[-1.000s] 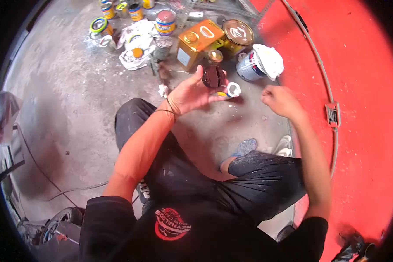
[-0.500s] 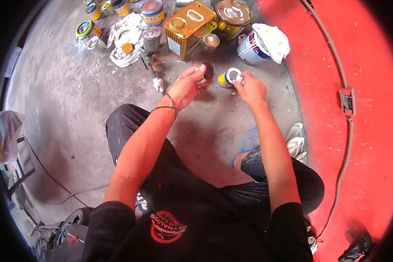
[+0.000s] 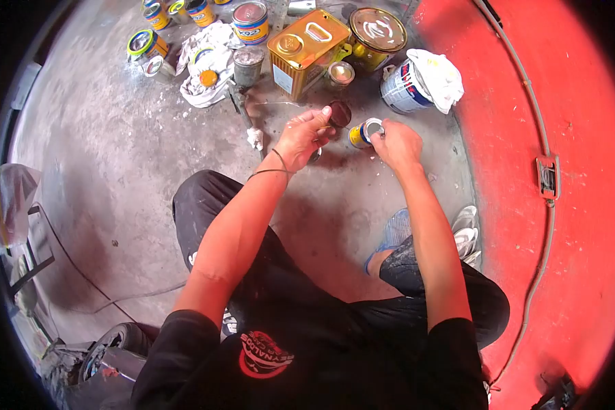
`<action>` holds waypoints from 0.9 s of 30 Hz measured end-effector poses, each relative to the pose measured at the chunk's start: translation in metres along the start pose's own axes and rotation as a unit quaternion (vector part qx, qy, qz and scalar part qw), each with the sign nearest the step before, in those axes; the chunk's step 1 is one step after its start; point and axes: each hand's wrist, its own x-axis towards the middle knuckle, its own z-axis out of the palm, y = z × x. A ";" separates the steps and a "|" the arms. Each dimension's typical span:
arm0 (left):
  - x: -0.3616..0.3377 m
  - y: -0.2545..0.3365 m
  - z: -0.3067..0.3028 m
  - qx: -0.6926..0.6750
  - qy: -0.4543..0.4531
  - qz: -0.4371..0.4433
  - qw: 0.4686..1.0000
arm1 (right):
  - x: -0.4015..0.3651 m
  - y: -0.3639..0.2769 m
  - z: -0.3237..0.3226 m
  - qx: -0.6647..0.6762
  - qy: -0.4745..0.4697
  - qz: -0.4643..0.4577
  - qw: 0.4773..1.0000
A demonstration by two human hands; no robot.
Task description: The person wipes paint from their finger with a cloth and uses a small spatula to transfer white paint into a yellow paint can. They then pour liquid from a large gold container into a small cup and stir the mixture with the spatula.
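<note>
My left hand (image 3: 306, 139) is closed round a dark reddish-brown round thing (image 3: 339, 115). Its flat face or mouth points up and away from my palm, and my fingers cover the rest of it. Just to the right, my right hand (image 3: 398, 145) grips a small can (image 3: 357, 136) by its rim, thumb and fingers at the edge. The can has a yellow and blue label and a pale, smeared rim, and it is tilted with its open top turned toward my right hand. A narrow gap separates the two held things.
Beyond my hands stand a gold rectangular tin (image 3: 301, 51), a round gold tin (image 3: 379, 37) and a white bucket (image 3: 406, 89) with a cloth over it. Several paint cans and a stained rag (image 3: 208, 58) lie farther left. A cable (image 3: 541, 253) crosses the red floor.
The view has shifted slightly, so the scene sits lower and to the right. The round thing in my left hand has turned, showing more of its face. My right hand stays at the can.
</note>
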 end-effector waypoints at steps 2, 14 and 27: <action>0.006 -0.007 0.001 -0.012 -0.022 0.003 1.000 | -0.016 -0.002 -0.012 -0.007 0.005 0.022 1.000; 0.030 -0.004 0.040 -0.028 0.029 0.050 0.998 | -0.039 0.048 0.060 0.315 -0.070 0.278 0.905; 0.040 -0.012 0.006 -0.070 0.092 0.055 0.992 | -0.092 0.056 0.021 0.423 -0.084 0.336 0.837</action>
